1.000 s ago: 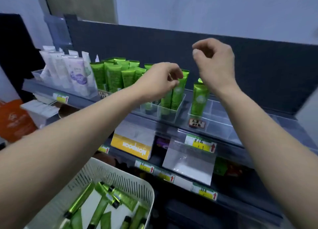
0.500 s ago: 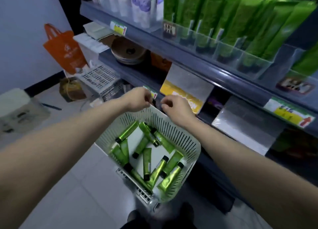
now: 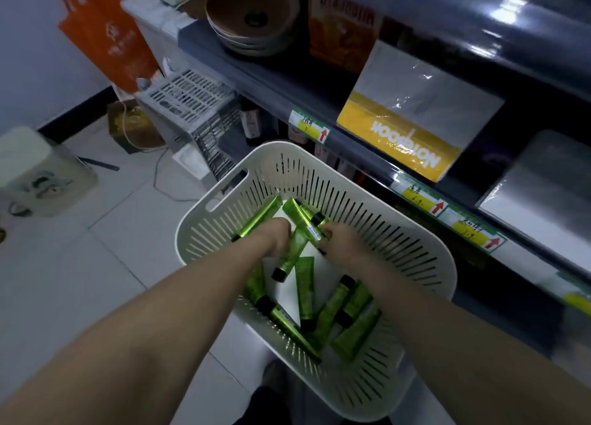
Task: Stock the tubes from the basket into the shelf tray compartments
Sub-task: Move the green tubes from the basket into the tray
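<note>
**Head view.** Shows a white slotted plastic basket (image 3: 367, 207) at centre frame, with loose glossy green tubes with black caps (image 3: 329, 312) strewn across its floor. Brings both forearms in from the bottom edge, with the left hand (image 3: 276, 237) and right hand (image 3: 343, 245) side by side just above centre, deep inside the basket.

Sets the right fingertips (image 3: 327, 232) against the capped end of a label-striped green tube (image 3: 303, 216) lying diagonally at the top of the pile, apparently in a narrow pinch. Turns the left hand knuckles-up over the upper end of a second green tube (image 3: 292, 255), cap toward lower centre. Hides the left fingers, so cannot tell whether closed round that tube or merely resting on it.

Reads as the pick-up step. Take one tube per hand, near the cap, where probably stiffest. Lift clear of crossing neighbours before raising. Turn upright on the way, ready for a compartment.

Leaves the shelf tray compartments out of frame. Shows only a dark lower shelf edge (image 3: 256, 82) running from upper centre toward the right.
</note>
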Demonstrator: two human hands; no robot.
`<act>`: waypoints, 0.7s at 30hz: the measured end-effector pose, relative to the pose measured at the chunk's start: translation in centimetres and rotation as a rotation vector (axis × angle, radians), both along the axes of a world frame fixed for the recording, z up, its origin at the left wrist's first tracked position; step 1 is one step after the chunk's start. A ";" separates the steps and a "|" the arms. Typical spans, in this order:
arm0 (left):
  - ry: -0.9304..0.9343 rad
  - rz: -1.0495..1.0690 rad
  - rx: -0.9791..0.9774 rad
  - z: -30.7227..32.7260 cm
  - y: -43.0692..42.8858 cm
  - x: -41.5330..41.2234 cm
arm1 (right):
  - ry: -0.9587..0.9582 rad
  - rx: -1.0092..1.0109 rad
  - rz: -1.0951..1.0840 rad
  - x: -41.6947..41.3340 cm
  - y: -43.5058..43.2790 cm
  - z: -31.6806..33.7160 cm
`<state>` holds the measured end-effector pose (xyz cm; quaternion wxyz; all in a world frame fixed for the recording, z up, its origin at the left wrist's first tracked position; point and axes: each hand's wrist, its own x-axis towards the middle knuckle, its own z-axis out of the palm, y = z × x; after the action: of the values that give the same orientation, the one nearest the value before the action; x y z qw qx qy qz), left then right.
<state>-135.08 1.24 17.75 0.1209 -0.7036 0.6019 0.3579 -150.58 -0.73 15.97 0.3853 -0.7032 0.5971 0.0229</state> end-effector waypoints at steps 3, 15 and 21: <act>0.001 0.038 0.026 -2.3 -0.7 0.0 | -0.024 -0.038 -0.015 0.7 -0.2 -2.5; 0.036 0.104 0.134 -5.9 -1.7 -0.8 | 0.282 -0.488 0.069 2.6 0.8 -5.9; -0.006 0.089 0.245 -4.6 -1.4 -0.1 | 0.295 -0.528 0.068 3.3 1.1 -6.4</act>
<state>-135.16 -0.20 13.19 0.1916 -0.7107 0.5216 0.4314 -147.25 0.36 9.61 0.0974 -0.7878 0.6080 -0.0182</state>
